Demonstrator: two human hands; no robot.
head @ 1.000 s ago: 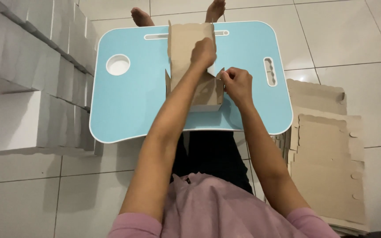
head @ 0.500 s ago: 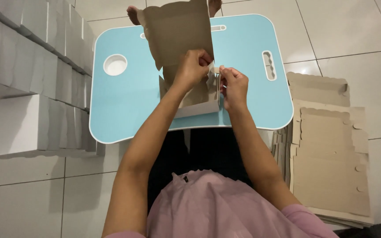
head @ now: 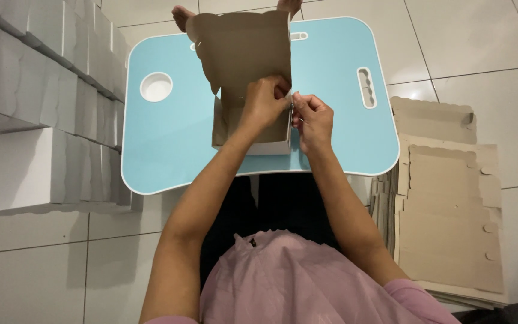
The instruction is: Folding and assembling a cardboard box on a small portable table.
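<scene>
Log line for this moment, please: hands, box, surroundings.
left hand: grips box side flap | right hand: pinches same edge | cardboard box: half folded, lid upright, on blue lap table | flat cardboard blanks: stacked right

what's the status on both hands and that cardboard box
Left hand and right hand both pinching the right side of the half-folded cardboard box. Box stands on the blue lap table, lid flap upright. Nothing blocking.
</scene>
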